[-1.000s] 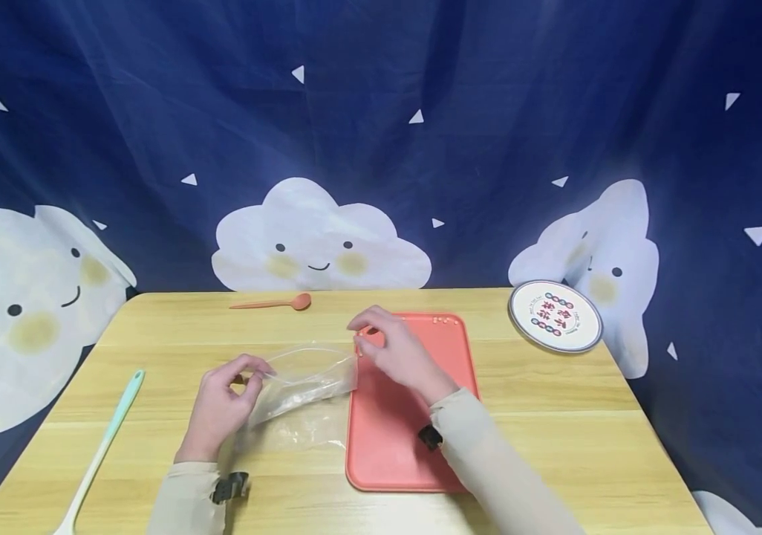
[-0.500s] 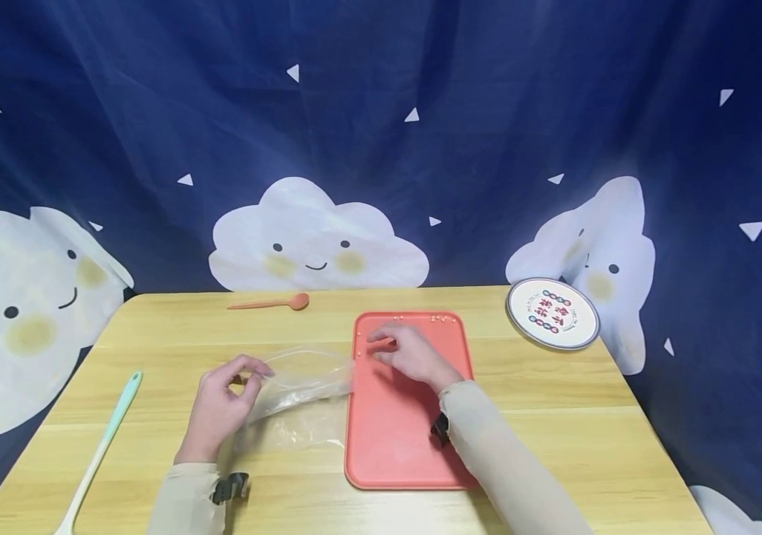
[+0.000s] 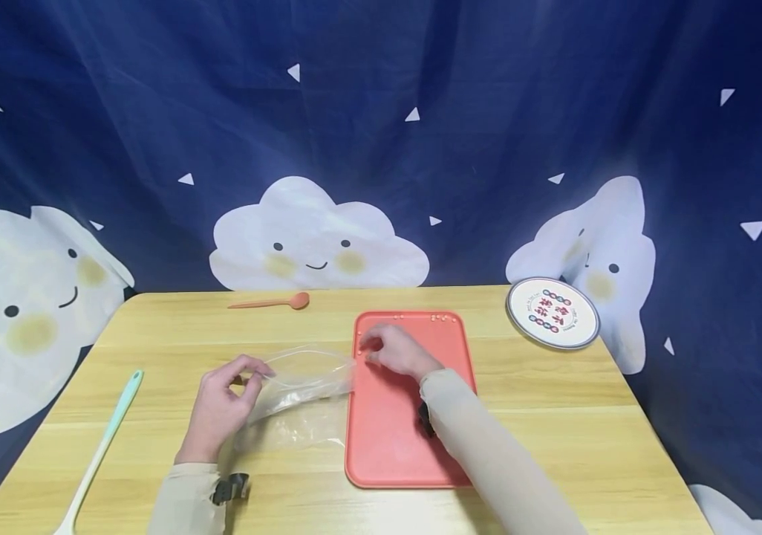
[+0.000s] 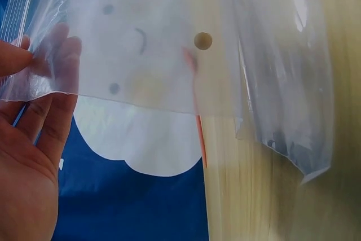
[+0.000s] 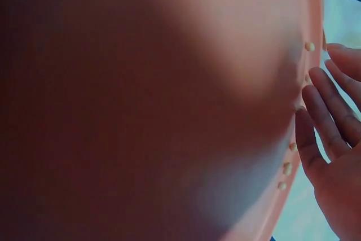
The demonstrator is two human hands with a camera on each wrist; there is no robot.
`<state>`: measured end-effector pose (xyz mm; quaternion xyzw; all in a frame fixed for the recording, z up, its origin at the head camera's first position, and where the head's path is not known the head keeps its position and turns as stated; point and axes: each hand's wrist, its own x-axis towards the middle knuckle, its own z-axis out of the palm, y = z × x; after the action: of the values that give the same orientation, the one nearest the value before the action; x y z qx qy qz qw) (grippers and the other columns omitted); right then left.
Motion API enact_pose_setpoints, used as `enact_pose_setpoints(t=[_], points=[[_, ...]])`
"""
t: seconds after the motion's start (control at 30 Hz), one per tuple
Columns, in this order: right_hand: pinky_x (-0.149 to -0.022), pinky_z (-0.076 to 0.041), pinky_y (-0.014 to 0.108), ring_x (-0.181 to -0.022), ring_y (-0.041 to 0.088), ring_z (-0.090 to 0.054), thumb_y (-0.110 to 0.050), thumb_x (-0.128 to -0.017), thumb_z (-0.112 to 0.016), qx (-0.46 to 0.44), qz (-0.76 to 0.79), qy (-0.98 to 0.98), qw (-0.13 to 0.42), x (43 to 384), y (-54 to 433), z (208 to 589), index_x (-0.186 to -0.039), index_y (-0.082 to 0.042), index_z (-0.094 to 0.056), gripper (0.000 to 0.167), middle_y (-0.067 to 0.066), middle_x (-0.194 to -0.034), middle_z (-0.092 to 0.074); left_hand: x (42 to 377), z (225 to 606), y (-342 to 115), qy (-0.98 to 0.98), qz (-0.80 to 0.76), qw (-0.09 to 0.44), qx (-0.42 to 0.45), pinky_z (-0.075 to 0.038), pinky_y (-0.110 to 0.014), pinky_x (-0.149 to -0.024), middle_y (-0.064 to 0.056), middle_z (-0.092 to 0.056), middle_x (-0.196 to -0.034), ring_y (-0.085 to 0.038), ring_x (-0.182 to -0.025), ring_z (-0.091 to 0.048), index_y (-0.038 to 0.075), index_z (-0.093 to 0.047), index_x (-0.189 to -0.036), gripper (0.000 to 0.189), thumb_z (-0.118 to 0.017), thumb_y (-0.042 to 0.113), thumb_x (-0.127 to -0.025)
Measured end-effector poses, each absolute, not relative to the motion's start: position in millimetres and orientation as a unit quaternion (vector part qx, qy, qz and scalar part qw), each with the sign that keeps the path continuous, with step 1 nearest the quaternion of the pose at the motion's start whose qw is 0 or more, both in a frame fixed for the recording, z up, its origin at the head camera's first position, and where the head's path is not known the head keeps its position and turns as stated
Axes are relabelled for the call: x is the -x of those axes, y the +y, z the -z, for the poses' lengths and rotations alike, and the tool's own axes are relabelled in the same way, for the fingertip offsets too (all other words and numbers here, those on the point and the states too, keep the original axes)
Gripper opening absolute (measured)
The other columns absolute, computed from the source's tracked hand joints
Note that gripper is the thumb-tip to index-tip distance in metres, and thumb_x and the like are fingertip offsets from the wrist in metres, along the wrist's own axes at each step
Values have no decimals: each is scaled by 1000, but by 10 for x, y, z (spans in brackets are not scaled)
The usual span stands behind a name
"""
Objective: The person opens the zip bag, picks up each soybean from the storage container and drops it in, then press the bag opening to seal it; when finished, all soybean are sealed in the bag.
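Note:
My left hand [image 3: 217,405] pinches a clear zip bag [image 3: 304,386] at the left end of its mouth, which gapes. In the left wrist view, thumb and fingers grip the film by the zip strip [image 4: 25,9]. The bag's far end meets the edge of a coral-red tray [image 3: 397,446]. Above the tray's far left part is my right hand [image 3: 399,351], its fingers bent down and its thumb apart from them. Small pale beans [image 5: 287,167] lie along the tray's rim beside those fingers in the right wrist view. I see nothing held there.
An orange spoon [image 3: 297,301] lies at the table's back edge. To the left is a long mint-and-white utensil [image 3: 107,438], its lower end cut off. A printed oval plate [image 3: 552,313] sits at the back right. Behind the table hangs a blue curtain [image 3: 368,134].
My right hand has come away from the bag's mouth to the right over the tray, then shifted slightly left toward the tray's left rim. My left hand and the bag have stayed put.

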<state>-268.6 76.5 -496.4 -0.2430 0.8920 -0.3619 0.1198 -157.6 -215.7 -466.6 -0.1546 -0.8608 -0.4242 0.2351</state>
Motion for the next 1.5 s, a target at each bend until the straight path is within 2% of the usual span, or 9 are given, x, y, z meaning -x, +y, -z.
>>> enact_pose_setpoints(t=[0.2,0.43,0.7,0.97,1.17,1.3,1.5], points=[[-89,-49,30,-98,15,-61,-4,-86,-72,245,341,900,120,2738,682,5007,-109,-8,-72,23,-1,-101,-68,1570,4666,-2160,-862,421,237,154,-45,-16,-69,9,-71,-87,-7,-81,-63,19,-71,-85,35,-63,-15,-79],[-82,-48,29,-88,14,-58,-4,-84,-73,247,306,914,99,2764,630,5039,-93,-12,-72,12,-5,-90,-61,1572,4674,-2147,-862,424,233,149,-46,-16,-69,10,-71,-86,-8,-80,-63,18,-71,-84,35,-63,-15,-80],[-76,-46,28,-81,13,-55,-3,-82,-72,256,269,925,77,2780,583,5067,-82,-15,-68,12,-6,-81,-56,1572,4663,-2138,-862,424,236,150,-47,-16,-68,9,-71,-86,-6,-80,-63,18,-71,-83,34,-63,-15,-79],[-78,-48,29,-82,13,-58,-2,-85,-67,229,298,920,116,2777,570,5035,-88,-13,-68,12,-4,-86,-64,1558,4684,-2174,-859,429,240,141,-46,-16,-69,9,-72,-86,-9,-79,-63,19,-72,-84,35,-62,-15,-79],[-72,-50,29,-76,15,-59,-1,-89,-64,224,366,894,131,2764,675,4973,-93,-9,-66,9,-1,-84,-63,1556,4677,-2173,-857,436,235,139,-46,-16,-69,8,-72,-86,-9,-80,-63,19,-72,-84,36,-62,-15,-80],[-69,-50,30,-71,17,-60,0,-91,-62,220,425,870,119,2744,778,4928,-96,-3,-64,6,5,-83,-64,1560,4677,-2169,-857,437,235,140,-46,-16,-69,8,-72,-86,-9,-80,-63,18,-72,-84,35,-62,-15,-80],[-76,-50,33,-82,17,-58,1,-90,-63,242,452,855,77,2678,900,4828,-101,0,-65,12,0,-87,-62,1558,4668,-2161,-855,436,243,144,-46,-16,-68,7,-72,-85,-9,-80,-64,17,-72,-83,34,-61,-16,-79]])
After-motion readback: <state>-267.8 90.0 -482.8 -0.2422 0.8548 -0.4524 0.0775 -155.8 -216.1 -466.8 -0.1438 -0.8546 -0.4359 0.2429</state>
